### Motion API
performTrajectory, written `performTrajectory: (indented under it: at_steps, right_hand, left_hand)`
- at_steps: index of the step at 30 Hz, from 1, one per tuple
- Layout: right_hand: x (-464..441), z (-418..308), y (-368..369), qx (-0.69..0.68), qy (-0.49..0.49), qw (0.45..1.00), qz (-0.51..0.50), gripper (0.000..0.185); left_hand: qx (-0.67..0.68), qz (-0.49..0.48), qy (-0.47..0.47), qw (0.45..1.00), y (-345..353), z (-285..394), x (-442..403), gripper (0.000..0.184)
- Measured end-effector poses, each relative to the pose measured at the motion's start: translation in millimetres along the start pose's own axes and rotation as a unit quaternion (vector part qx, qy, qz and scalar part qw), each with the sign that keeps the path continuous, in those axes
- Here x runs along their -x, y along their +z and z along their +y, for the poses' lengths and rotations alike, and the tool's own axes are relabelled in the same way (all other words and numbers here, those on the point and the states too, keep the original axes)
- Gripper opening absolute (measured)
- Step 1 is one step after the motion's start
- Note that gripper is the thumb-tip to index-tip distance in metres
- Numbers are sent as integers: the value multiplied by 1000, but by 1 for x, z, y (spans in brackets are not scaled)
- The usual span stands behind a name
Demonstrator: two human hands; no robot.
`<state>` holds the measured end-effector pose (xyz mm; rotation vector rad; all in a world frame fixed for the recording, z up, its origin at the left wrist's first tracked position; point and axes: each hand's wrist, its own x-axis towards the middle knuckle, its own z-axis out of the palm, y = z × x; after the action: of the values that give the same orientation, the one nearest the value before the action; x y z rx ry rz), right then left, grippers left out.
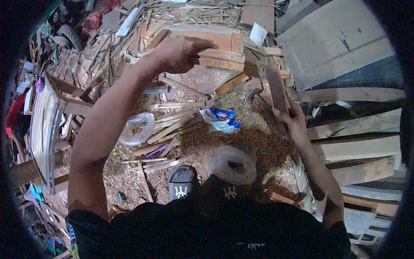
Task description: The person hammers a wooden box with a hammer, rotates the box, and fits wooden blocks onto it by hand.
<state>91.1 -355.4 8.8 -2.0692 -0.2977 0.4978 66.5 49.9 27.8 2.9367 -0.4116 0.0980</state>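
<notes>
My left hand is over the left part of a stack of wooden boards. Its index finger stretches along the wood and the other fingers are curled; what lies under them, if anything, is hidden. A short darker wood piece sticks out just behind this hand. On the right, my right hand is closed round the lower end of a short wooden plank, which stands nearly upright in view. A hammer seems to lie on the ground left of that plank.
Sawdust and offcuts cover the ground, with a blue-white wrapper and clear plastic bags. Large panels and slats stand at the right. A wooden frame is at the left, near a person in red.
</notes>
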Motion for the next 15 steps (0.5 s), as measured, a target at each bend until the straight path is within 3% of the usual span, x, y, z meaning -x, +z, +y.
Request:
performTrajectory:
  at_steps: [1,4,7,9,11,15]
  right_hand:
    - [2,7,3,-74,53,995,-32,84]
    - [4,18,10,-47,89,994,-45,87]
    - [5,42,13,-14,88,992,-86,90]
    - [3,65,15,16,88,989,-116,91]
    - [2,86,18,67,18,991,-117,95]
    - [0,90,19,63,2,989,-137,95]
  left_hand:
    - [-7,3,1,1000,0,0,1,59]
    - [-7,-46,-59,997,-8,-4,3,58]
    - [-25,20,-28,999,0,-30,12,60]
    - [-43,33,-27,998,2,-38,18,61]
    - [-59,44,-30,997,6,-42,20,62]
    - [-40,54,-23,998,10,-37,25,61]
